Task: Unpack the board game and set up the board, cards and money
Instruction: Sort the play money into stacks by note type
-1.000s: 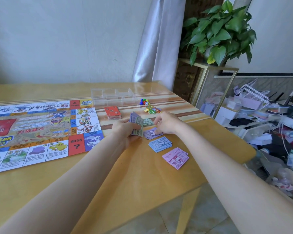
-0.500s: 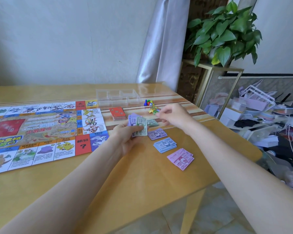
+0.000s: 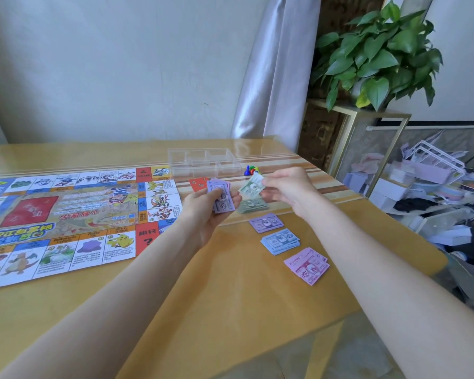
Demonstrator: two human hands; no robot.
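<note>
Pinching green note (image 3: 251, 187) tilted, right hand (image 3: 286, 187)

Bright, soft daylight; glare on the glossy table (image 3: 252, 144) top; wide-angle bending at edges; slightly soft focus.

Pale wall (image 3: 121, 64), grey curtain (image 3: 274, 77), yellow wooden table (image 3: 230, 296), leafy plant (image 3: 378, 50) on gold-framed stand (image 3: 367, 116)
</note>
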